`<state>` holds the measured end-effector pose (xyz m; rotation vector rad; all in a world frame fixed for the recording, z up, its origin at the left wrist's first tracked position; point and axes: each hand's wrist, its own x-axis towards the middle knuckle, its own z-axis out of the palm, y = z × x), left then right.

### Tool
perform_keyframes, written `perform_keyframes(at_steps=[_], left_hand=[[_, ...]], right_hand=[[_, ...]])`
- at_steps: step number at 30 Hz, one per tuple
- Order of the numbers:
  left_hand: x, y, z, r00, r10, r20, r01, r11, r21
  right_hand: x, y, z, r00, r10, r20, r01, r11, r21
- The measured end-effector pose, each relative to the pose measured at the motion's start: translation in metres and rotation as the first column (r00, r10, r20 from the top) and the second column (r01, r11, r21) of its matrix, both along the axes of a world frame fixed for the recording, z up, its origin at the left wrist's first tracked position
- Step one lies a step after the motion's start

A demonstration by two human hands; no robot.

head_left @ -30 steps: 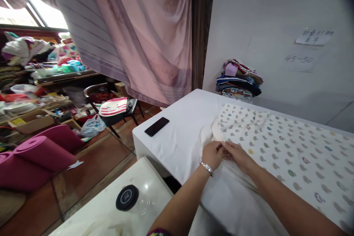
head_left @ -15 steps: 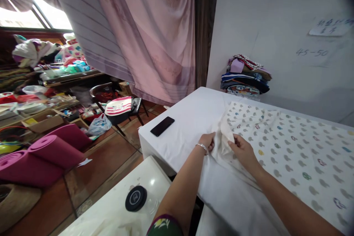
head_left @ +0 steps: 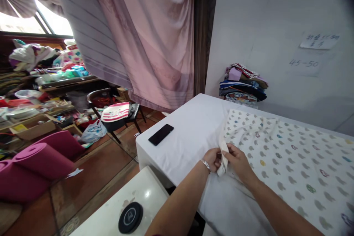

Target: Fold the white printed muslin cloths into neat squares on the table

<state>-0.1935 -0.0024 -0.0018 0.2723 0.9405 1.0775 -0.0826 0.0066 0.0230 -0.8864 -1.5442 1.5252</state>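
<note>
Cream-white cloth (head_left: 287, 151), bunched along a folded edge and pinched between left grip (head_left: 212, 159) and right grip (head_left: 240, 162), both closed on it and held close together, with a short plain flap hanging down between them. Silver-coloured bracelet (head_left: 206, 166) around the left wrist. Spread from there toward two and three o'clock across the white-covered desk (head_left: 190, 125), printed with rows of grey rounded shapes and scattered coloured ones, slightly wrinkled near the far side. Desk surface creased beside the left grip, smoother toward eleven o'clock. At ten o'clock, flat near the desk's edge, a black phone (head_left: 161, 134). At eight o'clock, a second desk (head_left: 149, 206), white and glossy, with a round black lid (head_left: 130, 217) on top.

Farther out, between twelve and one, folded clothes (head_left: 243, 84) stacked against a pale wall (head_left: 249, 18); between one and two, two handwritten papers (head_left: 304, 65) on that wall, the lower marked 45-50. At eleven, a pink curtain (head_left: 155, 37). At ten, a dark chair (head_left: 110, 125) bearing a striped cloth (head_left: 115, 112), on reddish-brown tiles (head_left: 99, 169). At nine, pink rolled mats (head_left: 41, 162), with cluttered boxes (head_left: 35, 127) beyond.
</note>
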Motion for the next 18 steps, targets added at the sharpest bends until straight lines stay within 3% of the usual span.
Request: perform_keyframes(at_steps=[5, 8, 11, 14, 18], left_hand=[[0.007, -0.002, 0.005, 0.993, 0.028, 0.116, -0.048, 0.983, 0.176], [-0.002, -0.002, 0.007, 0.977, -0.076, 0.2, 0.033, 0.977, 0.21], [-0.021, -0.006, 0.012, 0.985, -0.118, 0.128, 0.087, 0.97, 0.227], [-0.044, -0.014, 0.019, 0.999, -0.004, -0.044, 0.013, 0.977, 0.213], [-0.068, -0.025, 0.023, 0.953, 0.22, -0.209, -0.174, 0.96, 0.217]], right_hand=[[0.001, -0.003, 0.008, 0.99, 0.014, -0.143, -0.033, 0.99, -0.134], [0.004, -0.003, 0.014, 0.986, 0.029, -0.166, -0.058, 0.983, -0.176], [0.01, 0.0, 0.019, 0.987, -0.008, -0.163, -0.028, 0.977, -0.213], [0.017, 0.002, 0.026, 0.989, -0.037, -0.144, 0.004, 0.975, -0.224], [0.02, 0.002, 0.034, 0.999, -0.031, -0.029, 0.025, 0.985, -0.169]])
